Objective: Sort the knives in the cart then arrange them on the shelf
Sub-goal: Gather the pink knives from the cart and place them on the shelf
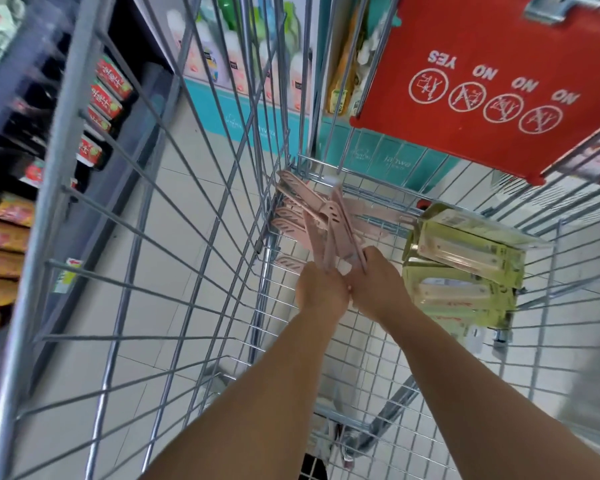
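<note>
Wire cart [174, 216] holds pink knives [293, 216], green packs [465, 251].

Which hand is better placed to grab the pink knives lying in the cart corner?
Probably left hand: it's nearer the loose pink knives, though both hands grip the bundle.

Both arms reach down into a wire cart [174, 258], the left hand [321, 289] and right hand [378, 282] touching side by side above its floor. Between them they grip a bundle of knives [336, 233] that fans up and away toward the cart's far left corner, where more knives [288, 216] lie against the wall. Boxed packs [465, 258] are stacked at the right of the cart, just beside the right hand. A child-seat flap [482, 81] hangs above the far right. Shelves [21, 168] of goods stand outside the cart at left, with bottles [236, 57] on a display beyond the far end.
</note>
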{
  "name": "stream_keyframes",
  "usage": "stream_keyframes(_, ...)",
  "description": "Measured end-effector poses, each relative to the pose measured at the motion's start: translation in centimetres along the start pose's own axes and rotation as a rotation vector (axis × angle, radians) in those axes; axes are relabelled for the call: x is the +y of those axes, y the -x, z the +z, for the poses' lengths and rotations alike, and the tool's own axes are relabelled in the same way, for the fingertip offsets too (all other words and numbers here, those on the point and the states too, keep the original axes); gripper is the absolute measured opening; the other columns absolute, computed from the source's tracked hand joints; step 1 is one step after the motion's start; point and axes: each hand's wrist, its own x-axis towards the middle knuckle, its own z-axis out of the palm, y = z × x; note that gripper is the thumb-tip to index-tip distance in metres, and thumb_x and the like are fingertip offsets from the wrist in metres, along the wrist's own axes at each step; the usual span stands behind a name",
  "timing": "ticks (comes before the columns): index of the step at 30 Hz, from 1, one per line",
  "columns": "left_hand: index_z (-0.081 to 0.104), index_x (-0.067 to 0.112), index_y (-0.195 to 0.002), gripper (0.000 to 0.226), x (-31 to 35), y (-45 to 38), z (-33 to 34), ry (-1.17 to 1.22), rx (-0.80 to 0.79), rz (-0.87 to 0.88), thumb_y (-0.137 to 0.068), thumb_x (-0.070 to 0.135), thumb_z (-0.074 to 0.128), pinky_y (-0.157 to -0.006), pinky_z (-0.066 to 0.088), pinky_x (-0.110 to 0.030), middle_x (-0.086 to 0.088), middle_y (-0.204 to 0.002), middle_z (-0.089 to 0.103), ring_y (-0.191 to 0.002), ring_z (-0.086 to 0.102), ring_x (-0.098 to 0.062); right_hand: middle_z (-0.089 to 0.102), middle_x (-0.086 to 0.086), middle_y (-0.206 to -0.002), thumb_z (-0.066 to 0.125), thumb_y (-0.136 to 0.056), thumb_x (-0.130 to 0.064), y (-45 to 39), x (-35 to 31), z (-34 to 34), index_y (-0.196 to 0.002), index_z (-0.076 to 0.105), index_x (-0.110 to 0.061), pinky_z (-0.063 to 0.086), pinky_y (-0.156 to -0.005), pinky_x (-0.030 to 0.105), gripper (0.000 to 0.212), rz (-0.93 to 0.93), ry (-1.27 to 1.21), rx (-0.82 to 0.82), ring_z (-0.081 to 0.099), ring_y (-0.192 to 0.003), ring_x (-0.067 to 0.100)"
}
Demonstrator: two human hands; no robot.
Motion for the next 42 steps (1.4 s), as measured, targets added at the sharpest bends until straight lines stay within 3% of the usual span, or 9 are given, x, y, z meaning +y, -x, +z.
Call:
stream_keyframes(3,0.055,0.001,-0.112,0.031,-0.4,1.6,-1.2,-0.063,0.008,0.056,-0.101,0.022,0.035,-0.047,0.036,-0.023,-0.013,-0.096,0.062,-0.074,0.056,-0.024,0.056,0.004,-0.085,0.041,-0.094,-0.011,1.4,0.0,-0.2,-0.101,0.041,-0.017,0.039,-0.061,0.034,0.010,-0.002,-0.031,0.048,0.056,-0.073,0.024)
stream_keyframes(9,0.058,0.001,-0.101,0.039,-0.7,6.4,-3.8,-0.111,0.049,0.133,-0.102,0.031,0.033,-0.054,0.041,-0.028,-0.017,-0.088,0.062,-0.076,0.060,-0.032,0.051,-0.001,-0.078,0.032,-0.101,-0.016,6.5,-1.0,-2.1,-0.119,0.046,-0.010,0.031,-0.051,0.028,0.024,-0.032,-0.094,0.098,0.049,-0.065,0.014)
stream_keyframes(15,0.052,0.011,-0.091,0.029,3.2,13.5,-7.8,-0.069,0.150,0.240,-0.102,0.030,0.033,-0.048,0.032,-0.015,-0.001,-0.075,0.053,-0.063,0.048,-0.011,0.052,-0.004,-0.080,0.024,-0.104,-0.031,12.5,-4.6,-5.5,-0.124,0.045,-0.012,0.033,-0.065,0.029,0.035,-0.174,-0.089,0.161,0.051,-0.072,0.017)
stream_keyframes(18,0.051,0.012,-0.094,0.028,5.8,16.8,-10.3,-0.032,0.203,0.333,-0.103,0.031,0.033,-0.054,0.035,-0.013,0.003,-0.076,0.049,-0.067,0.048,-0.010,0.062,0.005,-0.104,0.022,-0.104,-0.030,15.1,-7.3,-7.6,-0.133,0.041,-0.017,0.034,-0.071,0.028,0.037,-0.255,-0.124,0.214,0.058,-0.089,0.024)
stream_keyframes(20,0.054,0.008,-0.101,0.032,7.3,18.5,-12.2,-0.002,0.253,0.368,-0.102,0.033,0.034,-0.071,0.039,-0.029,-0.006,-0.087,0.056,-0.084,0.055,-0.025,0.061,0.010,-0.121,0.023,-0.104,-0.027,17.0,-9.5,-9.1,-0.139,0.035,-0.020,0.035,-0.074,0.028,0.038,-0.320,-0.147,0.249,0.059,-0.102,0.027)
stream_keyframes(22,0.055,0.008,-0.096,0.031,8.7,19.9,-14.6,0.053,0.310,0.418,-0.101,0.034,0.038,-0.071,0.042,-0.034,-0.010,-0.086,0.062,-0.085,0.059,-0.031,0.057,0.008,-0.130,0.025,-0.104,-0.026,19.0,-12.0,-10.4,-0.144,0.032,-0.021,0.037,-0.081,0.030,0.041,-0.396,-0.161,0.291,0.056,-0.112,0.027)
stream_keyframes(29,0.054,0.014,-0.082,0.022,11.1,24.6,-26.7,0.377,0.443,0.552,-0.097,0.028,0.047,-0.064,0.042,-0.034,-0.008,-0.077,0.064,-0.077,0.060,-0.032,0.059,0.005,-0.115,0.033,-0.101,-0.017,26.3,-22.1,-11.2,-0.144,0.035,-0.021,0.033,-0.070,0.025,0.043,-0.682,-0.172,0.395,0.055,-0.090,0.021)
stream_keyframes(34,0.048,0.018,-0.071,0.025,8.9,27.9,-38.3,0.469,0.535,0.629,-0.096,0.018,0.050,-0.056,0.028,-0.029,0.002,-0.060,0.049,-0.055,0.046,-0.017,0.055,0.001,-0.099,0.034,-0.099,-0.025,32.8,-30.3,-6.9,-0.144,0.035,-0.024,0.049,-0.075,0.036,0.044,-0.815,-0.162,0.376,0.056,-0.085,0.023)
stream_keyframes(42,0.045,0.016,-0.061,0.034,-1.1,32.5,-57.1,0.458,0.553,0.701,-0.093,0.024,0.053,-0.045,0.031,-0.026,0.007,-0.042,0.040,-0.044,0.037,-0.012,0.053,0.009,-0.135,0.036,-0.100,-0.018,44.7,-42.7,5.2,-0.148,0.031,-0.020,0.032,-0.075,0.022,0.047,-0.991,-0.108,0.295,0.052,-0.117,0.026)
